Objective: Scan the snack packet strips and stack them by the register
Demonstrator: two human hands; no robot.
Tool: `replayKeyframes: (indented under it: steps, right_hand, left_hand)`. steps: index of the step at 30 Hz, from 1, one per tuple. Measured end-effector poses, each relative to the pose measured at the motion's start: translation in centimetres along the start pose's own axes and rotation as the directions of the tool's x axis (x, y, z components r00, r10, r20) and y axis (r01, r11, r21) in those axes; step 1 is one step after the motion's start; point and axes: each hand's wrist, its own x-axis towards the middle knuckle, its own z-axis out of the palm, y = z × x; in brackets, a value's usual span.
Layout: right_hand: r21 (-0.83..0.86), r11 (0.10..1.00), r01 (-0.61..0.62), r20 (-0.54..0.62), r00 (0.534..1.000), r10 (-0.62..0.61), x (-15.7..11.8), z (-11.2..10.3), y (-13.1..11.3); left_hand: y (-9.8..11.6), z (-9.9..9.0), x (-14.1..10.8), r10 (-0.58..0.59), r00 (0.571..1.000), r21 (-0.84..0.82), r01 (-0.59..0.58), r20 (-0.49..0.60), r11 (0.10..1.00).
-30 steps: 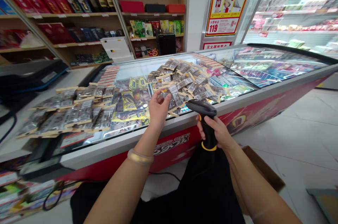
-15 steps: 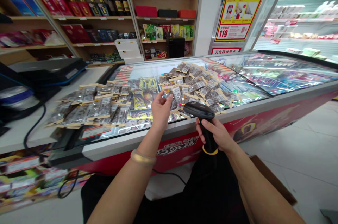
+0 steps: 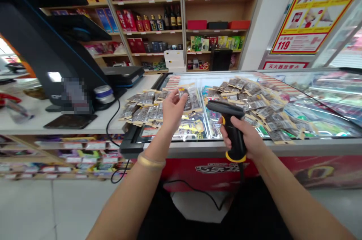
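My left hand (image 3: pixel 173 111), with a gold bangle at the wrist, is closed on a small clear snack packet (image 3: pixel 193 99) with dark contents and a tan edge. The packet is held up over the glass lid of the chest freezer (image 3: pixel 198 148). My right hand (image 3: pixel 251 136) grips a black and yellow barcode scanner (image 3: pixel 235 130) by its handle, its head pointing left towards the packet. A pile of similar packets (image 3: pixel 144 111) lies beyond my left hand, and a larger pile (image 3: pixel 263 104) spreads to the right of the scanner.
To the left, a white counter (image 3: pixel 113 123) carries a dark checkout terminal (image 3: pixel 53 43) and a black flat device (image 3: pixel 124 76). Shelves (image 3: pixel 147 32) of boxes and bottles stand behind the freezer. The scanner's black cable (image 3: pixel 195 187) hangs down in front.
My view has swung left, bringing the checkout terminal in. My left hand has carried the packet away from the right pile towards the left one. The scanner stays in my right hand.
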Motion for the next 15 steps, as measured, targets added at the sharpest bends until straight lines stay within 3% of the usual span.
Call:
replayKeyframes:
  steps: [3,9,12,15]
  right_hand:
    - [0.016,0.998,-0.067,0.067,0.996,0.066,3.2,3.2,0.2]
    - [0.012,0.986,-0.167,0.129,0.978,0.164,7.2,7.8,1.7]
    - [0.001,0.981,-0.192,0.140,0.972,0.190,8.1,9.0,2.5]
    - [-0.005,0.980,-0.198,0.143,0.970,0.196,8.5,9.6,3.2]
  left_hand:
    - [2.2,-4.8,3.0,0.041,0.999,0.131,-0.038,-0.026,0.991]
    - [3.4,-14.1,6.5,-0.044,0.969,0.411,0.144,-0.244,0.900]
    - [2.7,-17.3,6.7,-0.022,0.951,0.540,0.194,-0.308,0.819]
    - [1.7,-19.1,6.5,0.066,0.957,0.670,0.147,-0.281,0.728]
